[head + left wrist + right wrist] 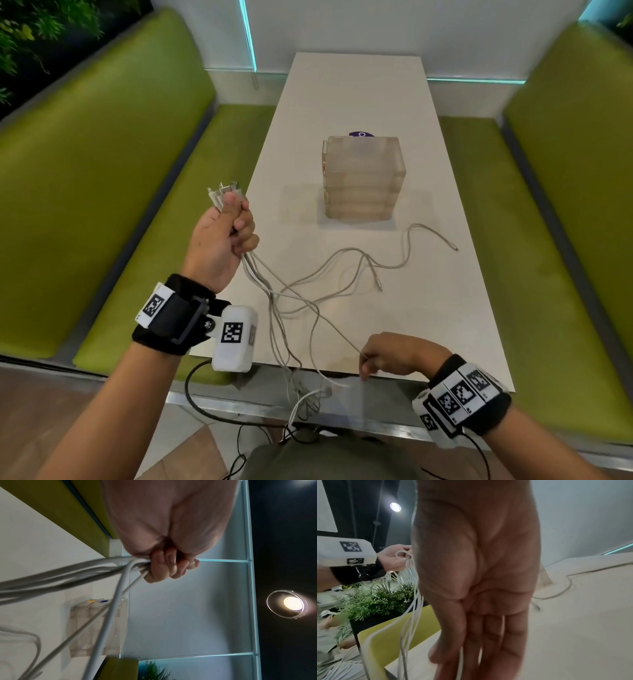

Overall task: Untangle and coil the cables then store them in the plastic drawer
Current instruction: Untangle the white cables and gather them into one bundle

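Note:
My left hand [222, 233] is raised above the table's left edge and grips a bundle of white cables [260, 274] in a fist, their plugs [222, 193] sticking out above the thumb. The left wrist view shows the fingers [164, 566] curled round the strands. From there the cables hang down, spread tangled over the table and drop past its front edge. My right hand [394, 354] is low at the front edge and pinches one strand [342, 337] between thumb and fingers [476, 635]. The translucent plastic drawer unit [363, 178] stands mid-table with all its drawers pushed in.
The white table [356, 96] runs between two green benches [85, 171] [565, 171]. Two loose cable ends [455, 248] [380, 289] lie in front of the drawer unit. A purple sticker [361, 134] shows behind it. Plants [373, 599] stand behind the left bench.

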`<move>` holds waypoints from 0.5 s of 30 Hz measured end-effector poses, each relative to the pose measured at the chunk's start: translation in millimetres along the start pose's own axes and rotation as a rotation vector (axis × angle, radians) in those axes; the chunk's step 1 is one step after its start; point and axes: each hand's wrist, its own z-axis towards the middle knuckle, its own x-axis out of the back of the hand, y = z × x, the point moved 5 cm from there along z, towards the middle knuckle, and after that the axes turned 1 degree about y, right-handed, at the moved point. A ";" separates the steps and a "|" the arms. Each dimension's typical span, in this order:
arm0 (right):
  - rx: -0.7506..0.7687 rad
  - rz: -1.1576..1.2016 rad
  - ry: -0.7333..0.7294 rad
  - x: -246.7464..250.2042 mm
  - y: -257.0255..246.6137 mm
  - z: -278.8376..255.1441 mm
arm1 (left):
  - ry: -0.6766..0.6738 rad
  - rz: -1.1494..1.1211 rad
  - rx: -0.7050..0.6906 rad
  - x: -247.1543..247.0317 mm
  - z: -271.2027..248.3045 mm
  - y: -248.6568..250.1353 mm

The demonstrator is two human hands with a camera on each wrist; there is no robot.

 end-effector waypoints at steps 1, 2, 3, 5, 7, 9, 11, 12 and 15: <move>-0.024 0.016 -0.003 -0.6 3.2 -0.5 | -0.003 0.008 -0.001 -0.2 -0.5 -0.4; -0.050 0.017 0.003 0.3 6.5 -1.3 | -0.006 0.015 -0.002 -0.2 -1.0 -1.1; -0.081 0.007 0.010 1.4 11.1 -1.7 | -0.007 0.020 -0.001 -0.2 -1.5 -2.1; -0.160 -0.013 0.025 4.8 21.6 -3.9 | 0.001 0.028 0.006 0.9 -2.0 -3.5; -0.253 -0.055 0.070 7.8 33.2 -6.1 | 0.011 0.026 0.011 3.2 -2.4 -3.4; -0.340 -0.147 0.200 11.9 44.6 -5.6 | 0.022 0.015 0.015 5.8 -2.3 -1.9; -0.416 -0.155 0.387 16.2 53.8 -6.1 | 0.031 0.006 0.018 8.0 -2.9 -0.1; -0.426 -0.129 0.494 18.1 57.0 -6.7 | 0.030 0.006 0.018 8.4 -3.5 0.3; -0.281 0.152 0.742 21.1 58.8 -8.0 | 0.020 0.011 0.024 7.4 -5.9 0.8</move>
